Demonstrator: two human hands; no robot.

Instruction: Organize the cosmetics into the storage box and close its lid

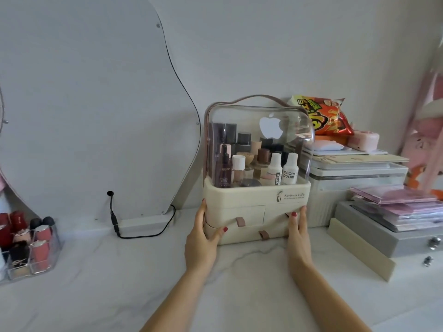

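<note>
We hold storage box [256,207] base upright | left hand [203,238] flat on left side, right hand [297,233] on right, equally near | lid [259,140] closed above hands

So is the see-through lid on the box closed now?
Closed. The clear lid comes down over the bottles and meets the cream box, with no gap showing in front.

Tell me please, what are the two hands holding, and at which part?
Both hold the storage box by its cream base: left hand on the left side, right hand on the right front corner, beside the drawers.
</note>
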